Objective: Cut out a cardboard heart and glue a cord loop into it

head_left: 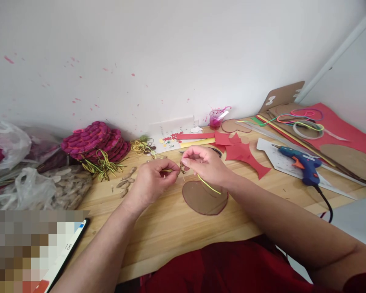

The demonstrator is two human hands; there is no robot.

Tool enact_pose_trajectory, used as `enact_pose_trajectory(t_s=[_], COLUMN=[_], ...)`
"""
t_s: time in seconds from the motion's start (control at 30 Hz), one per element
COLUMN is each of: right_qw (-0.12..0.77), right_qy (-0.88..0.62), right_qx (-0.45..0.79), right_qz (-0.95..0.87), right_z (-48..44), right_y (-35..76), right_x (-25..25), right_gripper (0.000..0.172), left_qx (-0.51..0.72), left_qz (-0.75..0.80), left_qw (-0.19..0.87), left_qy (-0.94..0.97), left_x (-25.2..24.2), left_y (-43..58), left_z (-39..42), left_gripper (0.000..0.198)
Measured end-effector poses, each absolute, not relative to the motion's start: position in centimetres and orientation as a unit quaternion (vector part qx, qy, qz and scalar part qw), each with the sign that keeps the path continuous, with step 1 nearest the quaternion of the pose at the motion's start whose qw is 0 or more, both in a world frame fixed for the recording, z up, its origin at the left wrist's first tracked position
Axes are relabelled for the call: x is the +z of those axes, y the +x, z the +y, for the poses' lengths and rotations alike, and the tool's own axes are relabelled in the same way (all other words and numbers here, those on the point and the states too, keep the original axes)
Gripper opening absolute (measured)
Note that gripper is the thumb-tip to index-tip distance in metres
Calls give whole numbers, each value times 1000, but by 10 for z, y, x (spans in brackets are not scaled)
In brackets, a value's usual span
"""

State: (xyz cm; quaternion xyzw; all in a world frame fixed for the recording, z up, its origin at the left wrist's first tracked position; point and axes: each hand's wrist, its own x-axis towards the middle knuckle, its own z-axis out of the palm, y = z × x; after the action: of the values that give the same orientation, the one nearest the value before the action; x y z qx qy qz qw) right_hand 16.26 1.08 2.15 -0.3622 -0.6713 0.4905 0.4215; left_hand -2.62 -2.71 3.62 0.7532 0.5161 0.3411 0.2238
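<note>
Above the table's middle, my left hand (152, 179) and my right hand (205, 165) meet almost fingertip to fingertip. Between them is a thin yellow-green and brown cord (212, 188), pinched by both hands. A small dark knot or loop shows at the fingertips, too small to make out fully. One yellow-green end trails below my right palm. Under the hands lies a heart-like brown cardboard cutout (203, 203) with a dark reddish edge, partly covered by my right hand. Scissors (217, 152) lie just behind my right hand, mostly hidden.
On the left are stacked magenta woven pieces (91, 140), plastic bags (30, 183) and a tablet (67, 254). Red paper scraps (242, 154), small stars (172, 140) and a pink-stained cup (216, 120) sit behind. To the right are a blue glue gun (301, 162) and cardboard sheets.
</note>
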Motion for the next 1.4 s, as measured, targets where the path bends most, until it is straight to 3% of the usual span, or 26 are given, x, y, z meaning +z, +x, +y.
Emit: enact_pose_trajectory(t_s=[0.17, 0.53, 0.97, 1.07, 1.27, 1.4], right_qw=[407, 419, 427, 428, 397, 370], right_qy=[-362, -359, -356, -360, -367, -364], right_qx=[561, 552, 632, 638, 715, 747], right_qz=[-624, -625, -540, -529, -443, -414], right_z=[9, 5, 6, 6, 5, 1], right_y=[160, 155, 153, 155, 154, 149], right_x=[22, 12, 13, 17, 17, 11], right_gripper=[13, 13, 30, 30, 28, 29], left_qx=[342, 355, 410, 412, 486, 528], left_qz=[520, 523, 485, 506, 481, 490], left_qw=[231, 219, 168, 238, 502, 534], left_qy=[748, 744, 754, 719, 529, 443], left_x=[36, 33, 31, 32, 37, 35], left_y=[-25, -23, -21, -22, -23, -21], left_z=[-28, -28, -30, -29, -25, -20], left_gripper=[9, 7, 10, 7, 15, 23])
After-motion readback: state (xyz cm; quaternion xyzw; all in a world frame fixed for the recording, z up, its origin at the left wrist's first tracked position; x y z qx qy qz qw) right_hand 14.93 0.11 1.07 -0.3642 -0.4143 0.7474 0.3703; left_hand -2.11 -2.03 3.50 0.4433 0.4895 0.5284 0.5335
